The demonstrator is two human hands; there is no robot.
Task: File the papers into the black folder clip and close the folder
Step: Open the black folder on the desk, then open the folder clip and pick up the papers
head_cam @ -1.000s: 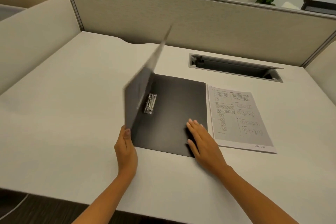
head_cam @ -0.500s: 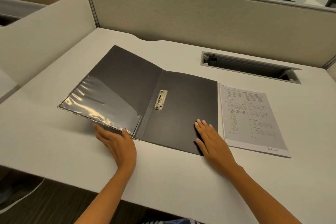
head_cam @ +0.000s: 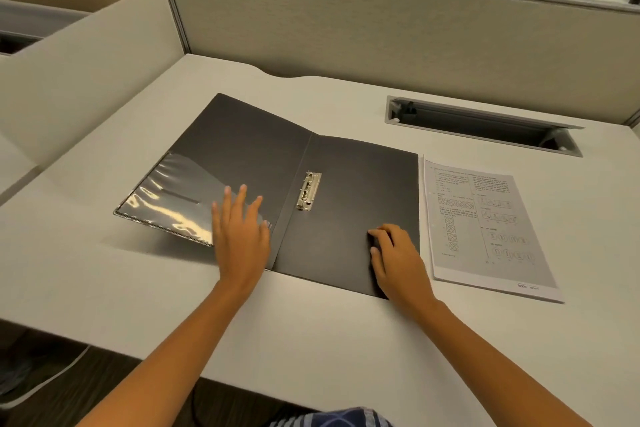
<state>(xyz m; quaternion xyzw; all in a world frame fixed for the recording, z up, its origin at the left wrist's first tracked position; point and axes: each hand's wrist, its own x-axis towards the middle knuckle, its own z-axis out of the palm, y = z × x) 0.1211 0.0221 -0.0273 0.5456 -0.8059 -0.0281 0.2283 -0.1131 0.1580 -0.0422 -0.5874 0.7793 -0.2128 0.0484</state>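
The black folder (head_cam: 349, 191) lies open and flat on the white desk. A metal clip (head_cam: 308, 190) sits just right of its spine. A clear plastic pocket (head_cam: 166, 198) covers the lower part of the left cover. My left hand (head_cam: 240, 232) rests flat, fingers spread, on the left cover near the spine. My right hand (head_cam: 398, 255) rests on the right cover's near corner with its fingers curled, holding nothing. A stack of printed papers (head_cam: 485, 222) lies on the desk just right of the folder, apart from both hands.
The desk (head_cam: 311, 329) ends at a near edge below my forearms. A cable tray opening (head_cam: 481, 125) is set into the desk behind the papers. Beige partitions (head_cam: 381, 28) wall in the back and left sides.
The left cover swung from upright down to flat on the desk. My left hand moved from the cover's edge onto its inner face. My right hand's fingers curled.
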